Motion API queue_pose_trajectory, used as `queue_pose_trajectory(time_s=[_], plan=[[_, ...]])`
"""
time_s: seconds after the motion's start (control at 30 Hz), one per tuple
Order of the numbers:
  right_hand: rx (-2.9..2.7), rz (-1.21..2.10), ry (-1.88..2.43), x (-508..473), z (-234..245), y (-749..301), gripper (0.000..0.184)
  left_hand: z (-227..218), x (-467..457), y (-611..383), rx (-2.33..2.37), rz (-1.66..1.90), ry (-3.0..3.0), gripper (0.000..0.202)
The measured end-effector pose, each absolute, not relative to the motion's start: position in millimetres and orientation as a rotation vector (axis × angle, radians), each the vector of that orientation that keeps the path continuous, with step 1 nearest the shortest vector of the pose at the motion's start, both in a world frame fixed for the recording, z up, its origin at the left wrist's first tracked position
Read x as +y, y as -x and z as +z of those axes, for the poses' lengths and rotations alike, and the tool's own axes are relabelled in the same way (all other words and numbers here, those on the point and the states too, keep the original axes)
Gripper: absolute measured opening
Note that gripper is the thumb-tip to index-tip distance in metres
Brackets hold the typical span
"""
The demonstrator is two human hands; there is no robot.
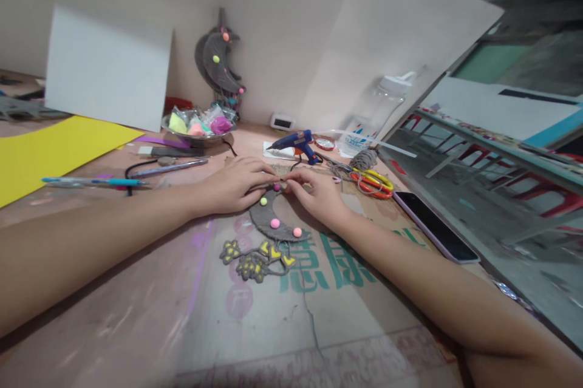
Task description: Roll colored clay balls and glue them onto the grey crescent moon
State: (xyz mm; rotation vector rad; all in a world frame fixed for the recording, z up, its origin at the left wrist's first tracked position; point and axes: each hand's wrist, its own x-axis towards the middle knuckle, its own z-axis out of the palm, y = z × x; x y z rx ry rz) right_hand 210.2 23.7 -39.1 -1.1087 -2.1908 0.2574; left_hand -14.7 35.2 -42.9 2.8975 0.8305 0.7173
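Note:
A grey felt crescent moon [268,218] lies on the cardboard, dotted with small pom-poms, with dark and yellow dangling pieces [255,257] below it. My left hand [237,184] rests over its upper tip, fingers pressed together on the felt. My right hand [316,194] meets it from the right, fingertips pinching the same tip next to a purple pom-pom [276,187]. What sits between the fingertips is too small to make out.
A blue glue gun [296,144] lies behind the hands, scissors [373,183] and twine [363,160] to the right, a phone [432,227] by the table edge. A bowl of pom-pom bags [198,127], pens [93,181], yellow paper [50,148] and finished moons [218,63] stand left and behind.

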Motion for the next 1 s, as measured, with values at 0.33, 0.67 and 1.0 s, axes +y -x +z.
queue_pose_trajectory(time_s=[0.33, 0.67, 1.0], plan=[[-2.321, 0.318, 1.007, 30, -41, -209, 0.019, -44, 37, 14, 0.892, 0.730, -2.874, 0.035], [-2.330, 0.399, 0.995, 32, -39, -202, 0.015, -44, 37, 13, 0.903, 0.709, -2.862, 0.034], [-2.298, 0.418, 1.005, 36, -44, -203, 0.012, -45, 39, 13, 0.890, 0.705, -2.869, 0.033]])
